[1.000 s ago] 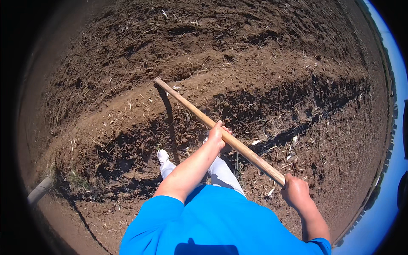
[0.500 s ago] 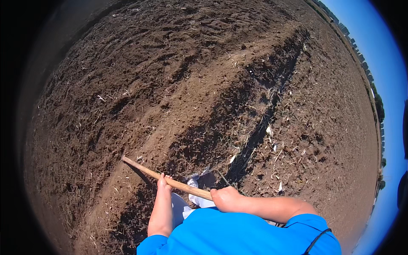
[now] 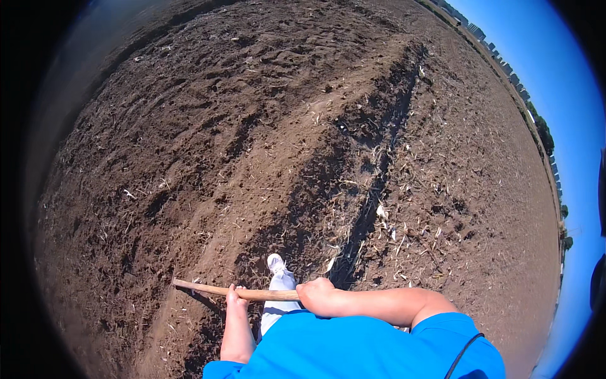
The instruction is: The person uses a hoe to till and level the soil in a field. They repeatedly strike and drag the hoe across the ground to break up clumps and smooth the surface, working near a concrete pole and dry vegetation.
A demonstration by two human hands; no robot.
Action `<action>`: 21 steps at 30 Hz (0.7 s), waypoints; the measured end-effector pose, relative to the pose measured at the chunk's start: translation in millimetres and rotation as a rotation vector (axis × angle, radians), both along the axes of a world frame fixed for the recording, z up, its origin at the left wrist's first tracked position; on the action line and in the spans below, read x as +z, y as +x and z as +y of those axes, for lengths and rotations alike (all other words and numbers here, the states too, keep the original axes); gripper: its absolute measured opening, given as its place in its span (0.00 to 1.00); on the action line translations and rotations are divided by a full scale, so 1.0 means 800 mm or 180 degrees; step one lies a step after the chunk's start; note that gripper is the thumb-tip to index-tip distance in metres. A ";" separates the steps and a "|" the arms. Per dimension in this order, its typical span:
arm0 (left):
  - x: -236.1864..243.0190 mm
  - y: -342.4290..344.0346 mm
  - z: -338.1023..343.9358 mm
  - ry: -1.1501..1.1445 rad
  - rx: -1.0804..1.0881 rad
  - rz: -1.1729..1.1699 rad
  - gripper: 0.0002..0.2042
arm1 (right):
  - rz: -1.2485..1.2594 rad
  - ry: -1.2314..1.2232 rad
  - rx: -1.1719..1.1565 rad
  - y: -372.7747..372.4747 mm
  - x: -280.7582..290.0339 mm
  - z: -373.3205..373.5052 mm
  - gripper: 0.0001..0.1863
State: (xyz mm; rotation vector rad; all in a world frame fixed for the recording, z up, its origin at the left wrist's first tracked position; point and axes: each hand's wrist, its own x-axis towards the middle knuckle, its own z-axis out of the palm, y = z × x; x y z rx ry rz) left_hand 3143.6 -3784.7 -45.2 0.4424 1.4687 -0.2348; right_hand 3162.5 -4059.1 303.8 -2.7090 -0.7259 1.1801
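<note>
Bare brown field, outdoors, full sun; blue sky with buildings and trees along the horizon at upper right. Raised ridge of loose soil runs from lower left toward the upper right; dark furrow alongside it, on its right, with pale plant scraps lying near. Tool with long wooden handle lies nearly level across the front of the body, far end out to the left over the lower part of the ridge. Head of the tool shows only as a small edge at that tip; its type cannot be told. Shadow of the tool falls close by the tip, so the head seems low; whether it touches soil cannot be told. Both hands clamped on the handle, set apart: left hand partway along, fingers wrapped round the wood; right hand at the near end, covering it. One pale shoe visible just beyond the handle, between the hands; blue shirt below. Step in hand, judged from pose: working the ridge soil with the tool. Judgement on the next move: another stroke would call for a firm two-handed grip, right hand steadying the end, left guiding, and the head kept clear of the shoe.
</note>
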 end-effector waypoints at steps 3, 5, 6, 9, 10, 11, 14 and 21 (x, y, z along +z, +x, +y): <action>-0.023 0.019 -0.008 0.0141 0.0118 0.0114 0.14 | -0.0200 -0.0245 0.0417 0.040 -0.011 -0.012 0.09; -0.039 0.026 -0.003 -0.0071 0.0414 -0.0025 0.14 | -0.0139 -0.0084 0.0394 0.063 -0.003 -0.015 0.09; -0.035 0.024 -0.001 -0.0091 0.0425 0.0017 0.13 | 0.0016 0.0073 0.0209 0.064 -0.006 -0.018 0.09; 0.011 0.040 -0.019 0.0310 0.0115 0.0086 0.09 | 0.0292 0.0222 0.0145 0.071 -0.010 -0.032 0.10; 0.018 0.045 -0.022 0.0293 -0.0076 0.0120 0.09 | 0.0464 0.0075 -0.0005 0.082 0.001 -0.029 0.10; 0.026 0.050 -0.029 0.0284 -0.0018 0.0127 0.11 | 0.0454 -0.0078 0.0097 0.087 0.003 -0.030 0.10; 0.053 0.060 -0.059 0.0262 -0.0008 0.0159 0.09 | 0.0425 -0.0170 0.0509 0.098 -0.002 -0.054 0.07; 0.072 0.072 -0.162 0.0640 0.0295 -0.0082 0.10 | 0.0475 -0.0128 0.0964 0.149 0.021 -0.148 0.10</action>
